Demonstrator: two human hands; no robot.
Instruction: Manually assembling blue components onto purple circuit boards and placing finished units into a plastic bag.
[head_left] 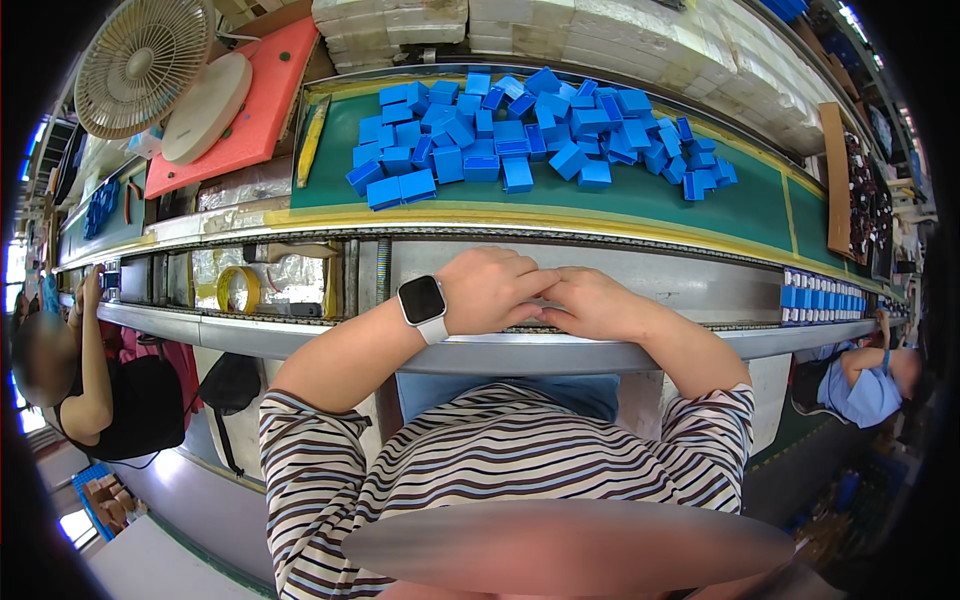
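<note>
My left hand (pixel 492 288) and my right hand (pixel 592 303) meet over the near metal rail of the workbench, with their fingertips touching and overlapping. The fingers of both are curled and pressed together, and no object shows in them. A watch with a black screen and a white band (pixel 423 303) is on my left wrist. Under and beyond my hands runs a pale grey strip (pixel 700 285) of the bench. Farther off, a green belt (pixel 480 212) carries a loose heap of small blue boxes (pixel 510 140), lying at many angles.
At the far left stand a fan (pixel 145 60) and a red foam board (pixel 265 95). A roll of yellow tape (pixel 238 290) lies left of my arms. Blue and white parts (pixel 822 298) line up at right. One person (pixel 125 390) sits left, another (pixel 860 385) right.
</note>
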